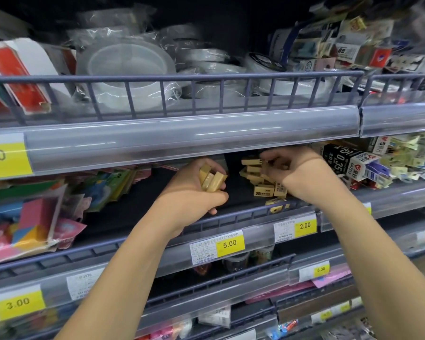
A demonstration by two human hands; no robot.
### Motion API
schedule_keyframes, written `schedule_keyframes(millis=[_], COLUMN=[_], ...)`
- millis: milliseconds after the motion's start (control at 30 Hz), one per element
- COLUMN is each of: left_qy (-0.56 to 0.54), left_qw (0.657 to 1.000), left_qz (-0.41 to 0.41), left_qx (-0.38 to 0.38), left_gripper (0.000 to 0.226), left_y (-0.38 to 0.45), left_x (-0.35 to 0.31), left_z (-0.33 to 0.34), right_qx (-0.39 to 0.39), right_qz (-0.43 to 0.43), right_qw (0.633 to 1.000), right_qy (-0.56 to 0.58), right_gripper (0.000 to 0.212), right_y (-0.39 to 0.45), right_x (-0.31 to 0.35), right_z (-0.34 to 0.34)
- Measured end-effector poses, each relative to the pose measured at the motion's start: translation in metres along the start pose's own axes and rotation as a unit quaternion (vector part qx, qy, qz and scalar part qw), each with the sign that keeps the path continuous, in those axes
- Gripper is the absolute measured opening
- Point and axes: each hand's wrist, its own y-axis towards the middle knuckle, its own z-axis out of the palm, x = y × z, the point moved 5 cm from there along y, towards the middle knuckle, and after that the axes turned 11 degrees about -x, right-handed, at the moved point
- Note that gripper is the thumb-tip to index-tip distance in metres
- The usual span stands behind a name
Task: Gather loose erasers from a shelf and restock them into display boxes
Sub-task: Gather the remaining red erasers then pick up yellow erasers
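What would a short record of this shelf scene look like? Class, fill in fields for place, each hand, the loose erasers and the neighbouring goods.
place: shop shelving, middle shelf behind a grey rail
left hand: grips several tan erasers, palm up
right hand: reaches into the loose eraser pile, fingers curled on one
pile state: tan erasers jumbled, one lying by the rail
right of pile: black and white boxes
left of pile: colourful packets
shelf above: clear tape rolls
display boxes: not seen
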Motion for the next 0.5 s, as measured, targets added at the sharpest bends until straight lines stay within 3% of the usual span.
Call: schedule_keyframes(millis=[100,200,367,500], left_qy=[0.016,0.048,0.008,-0.006], left_qw=[1.0,0.999,0.998,0.998], left_qz=[-0.002,-0.016,-0.055,-0.069], left_qx=[-0.001,0.0,0.009,0.001], left_gripper=[0.039,0.041,0.028,0.025], left_y=[0.0,0.001,0.001,0.002], left_x=[-0.002,-0.003,-0.005,-0.004], left_z=[0.001,0.001,0.003,0.004], right_qx=[0.086,0.169,0.125,0.113], right_qz=[0.007,0.002,-0.012,-0.011], right_qw=[0.971,0.95,0.963,0.961], right_qy=[-0.221,-0.262,-0.24,-0.251], right_gripper=[0.05,0.058,0.033,0.041], right_y=[0.009,0.009,0.012,0.017], right_x=[-0.02,-0.026,-0.024,-0.022], right_z=[-0.002,0.008,0.007,0.003])
